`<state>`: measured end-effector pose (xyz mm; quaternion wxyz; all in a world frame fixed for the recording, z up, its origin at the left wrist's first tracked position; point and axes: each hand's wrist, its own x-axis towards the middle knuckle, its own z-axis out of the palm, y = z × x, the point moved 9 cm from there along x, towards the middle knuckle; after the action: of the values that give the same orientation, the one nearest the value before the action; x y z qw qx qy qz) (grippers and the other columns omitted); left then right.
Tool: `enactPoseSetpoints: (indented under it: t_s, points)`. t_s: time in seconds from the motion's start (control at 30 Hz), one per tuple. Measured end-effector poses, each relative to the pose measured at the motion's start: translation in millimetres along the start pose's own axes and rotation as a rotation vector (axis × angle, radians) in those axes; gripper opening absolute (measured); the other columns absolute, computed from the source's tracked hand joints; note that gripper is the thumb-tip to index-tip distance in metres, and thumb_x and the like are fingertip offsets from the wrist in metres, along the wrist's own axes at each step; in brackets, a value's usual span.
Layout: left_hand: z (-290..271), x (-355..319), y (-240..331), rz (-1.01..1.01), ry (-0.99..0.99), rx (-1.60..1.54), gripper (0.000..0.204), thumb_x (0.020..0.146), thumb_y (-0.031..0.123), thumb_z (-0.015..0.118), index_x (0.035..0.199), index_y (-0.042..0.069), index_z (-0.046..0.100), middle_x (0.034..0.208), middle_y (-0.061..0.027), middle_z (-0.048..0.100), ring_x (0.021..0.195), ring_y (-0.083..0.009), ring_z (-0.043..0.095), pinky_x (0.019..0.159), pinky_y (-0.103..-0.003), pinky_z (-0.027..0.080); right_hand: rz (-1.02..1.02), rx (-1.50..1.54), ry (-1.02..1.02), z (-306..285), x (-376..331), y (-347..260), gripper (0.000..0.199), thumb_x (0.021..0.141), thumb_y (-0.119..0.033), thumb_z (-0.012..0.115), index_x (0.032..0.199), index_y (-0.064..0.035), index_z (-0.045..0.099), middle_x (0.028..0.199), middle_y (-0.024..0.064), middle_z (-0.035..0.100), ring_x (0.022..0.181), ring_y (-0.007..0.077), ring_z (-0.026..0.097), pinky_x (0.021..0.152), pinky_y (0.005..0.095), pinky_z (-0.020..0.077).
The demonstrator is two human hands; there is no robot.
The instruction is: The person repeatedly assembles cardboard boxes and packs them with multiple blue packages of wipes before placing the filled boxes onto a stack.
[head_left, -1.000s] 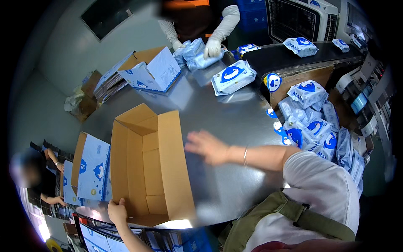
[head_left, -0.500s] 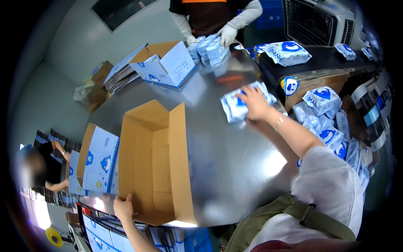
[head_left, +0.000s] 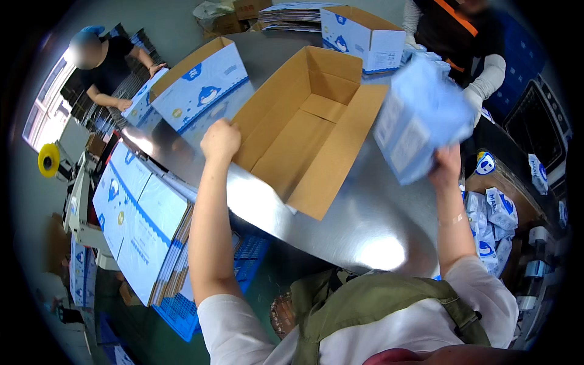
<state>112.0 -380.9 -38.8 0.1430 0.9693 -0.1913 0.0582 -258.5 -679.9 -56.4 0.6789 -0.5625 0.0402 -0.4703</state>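
An open cardboard box [head_left: 286, 146], brown inside and with nothing in it, stands tilted across my view on the metal table. My left hand [head_left: 220, 141] is closed on the rim at its near left corner. Right of the box, my right hand [head_left: 447, 164] holds up a soft blue-and-white wipes pack [head_left: 413, 121]. Motion smears the pack, and I cannot tell whether it is one or two together. Most of my right fingers are hidden behind it.
Printed boxes [head_left: 201, 91] [head_left: 371, 39] stand left and behind on the metal table [head_left: 340, 237]. Flattened cartons [head_left: 137, 222] are stacked at lower left. A bin of wipes packs [head_left: 490, 225] is at right. One co-worker [head_left: 115, 67] handles a box; another's gloved hand [head_left: 477, 100] is behind my pack.
My view has turned left. My right hand has lifted the pack from the table and brought it beside the box. My left hand still grips the box.
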Motion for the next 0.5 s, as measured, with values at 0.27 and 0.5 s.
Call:
enactPoseSetpoints:
  t_s: [0.27, 0.5]
  points:
    - [-6, -4, -14, -0.060, 0.077, -0.192, 0.037, 0.090, 0.035, 0.047, 0.104, 0.008, 0.068, 0.109, -0.0179, 0.065, 0.104, -0.0363, 0.060, 0.089, -0.045, 0.046, 0.821, -0.411, -0.866, 241, -14, 166, 0.045, 0.089, -0.038, 0.058, 0.117, -0.0022, 0.059, 0.106, 0.0123, 0.066, 0.092, 0.0227, 0.064, 0.082, 0.0366, 0.0509]
    - [5, 5, -16, 0.026, -0.077, 0.007, 0.037, 0.085, 0.033, 0.052, 0.104, 0.005, 0.068, 0.110, -0.0196, 0.065, 0.106, -0.0366, 0.060, 0.088, -0.045, 0.047, -0.138, -0.943, -1.081, 273, -73, 106, 0.045, 0.080, -0.020, 0.064, 0.120, 0.0000, 0.055, 0.118, 0.0220, 0.058, 0.110, 0.0365, 0.054, 0.097, 0.0434, 0.0416]
